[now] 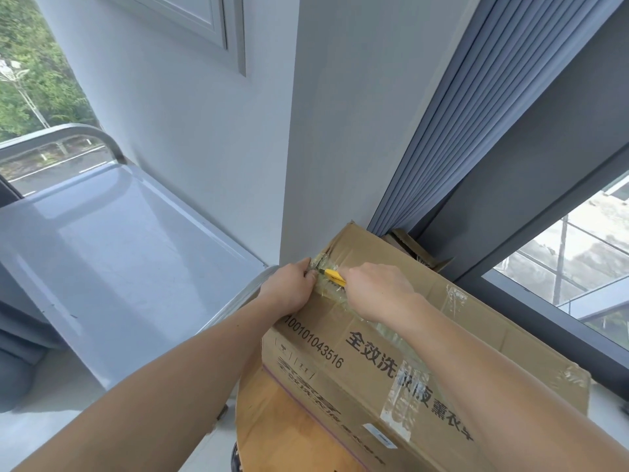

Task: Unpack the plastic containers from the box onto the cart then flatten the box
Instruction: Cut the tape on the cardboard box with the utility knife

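Beside window (578, 267), box (360, 362) lengthwise toward wall (221, 148)

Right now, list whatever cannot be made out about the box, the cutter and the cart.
- box contents: head view, closed cardboard hides them.
- cutter blade: head view, covered by tape and the left hand; handle buried in the right hand.
- cart underside: head view, hidden beneath its own top tray.
- box's near end: head view, cut off by the bottom edge.
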Demonstrator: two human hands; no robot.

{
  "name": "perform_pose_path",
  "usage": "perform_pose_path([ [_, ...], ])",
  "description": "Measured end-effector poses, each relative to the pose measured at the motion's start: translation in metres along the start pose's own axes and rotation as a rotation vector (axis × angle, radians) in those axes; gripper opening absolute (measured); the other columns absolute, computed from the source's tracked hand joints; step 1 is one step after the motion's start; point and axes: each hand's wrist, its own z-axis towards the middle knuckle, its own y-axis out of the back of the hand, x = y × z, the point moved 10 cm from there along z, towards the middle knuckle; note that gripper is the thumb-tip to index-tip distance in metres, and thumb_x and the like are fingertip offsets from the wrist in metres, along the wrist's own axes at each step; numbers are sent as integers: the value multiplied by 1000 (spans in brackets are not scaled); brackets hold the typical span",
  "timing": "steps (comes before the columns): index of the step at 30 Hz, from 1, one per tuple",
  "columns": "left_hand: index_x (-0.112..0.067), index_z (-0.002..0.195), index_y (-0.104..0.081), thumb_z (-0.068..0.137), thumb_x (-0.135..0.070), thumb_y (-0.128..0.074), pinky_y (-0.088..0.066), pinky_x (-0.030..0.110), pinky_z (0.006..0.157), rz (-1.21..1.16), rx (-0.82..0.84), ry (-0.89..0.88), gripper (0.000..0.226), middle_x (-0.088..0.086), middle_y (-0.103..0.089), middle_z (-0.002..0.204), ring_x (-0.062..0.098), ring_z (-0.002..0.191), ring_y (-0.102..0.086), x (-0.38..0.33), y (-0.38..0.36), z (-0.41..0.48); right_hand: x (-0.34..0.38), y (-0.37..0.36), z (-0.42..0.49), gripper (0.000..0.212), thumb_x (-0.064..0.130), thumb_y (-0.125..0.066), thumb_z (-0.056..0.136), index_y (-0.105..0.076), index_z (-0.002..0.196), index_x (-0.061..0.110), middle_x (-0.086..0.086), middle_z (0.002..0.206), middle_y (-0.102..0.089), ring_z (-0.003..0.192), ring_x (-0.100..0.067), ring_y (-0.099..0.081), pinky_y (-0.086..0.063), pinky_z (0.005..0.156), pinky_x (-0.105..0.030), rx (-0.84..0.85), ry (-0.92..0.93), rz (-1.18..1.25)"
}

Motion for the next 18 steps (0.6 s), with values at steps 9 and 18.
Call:
perform_pose_path([
  [9, -24, 125, -56, 105, -34, -35, -51, 41, 89, 6, 1, 6, 31, 3, -68, 113, 25, 103, -61, -1, 2, -2, -4, -7, 0, 26, 14, -43, 101, -53, 125, 18, 2, 71, -42, 57, -17, -43, -29, 49, -31, -7, -3, 11],
  [18, -26, 133, -53, 105, -35, -34, -51, 41, 93, 15, -2, 20, 35, 3, -66, 121, 26, 109, -60, -2, 3, -5, -3, -9, 0, 26, 14, -43, 101, -54, 124, 17, -1, 81, -46, 71, -24, -49, -34, 57, -33, -24, 20, 17],
])
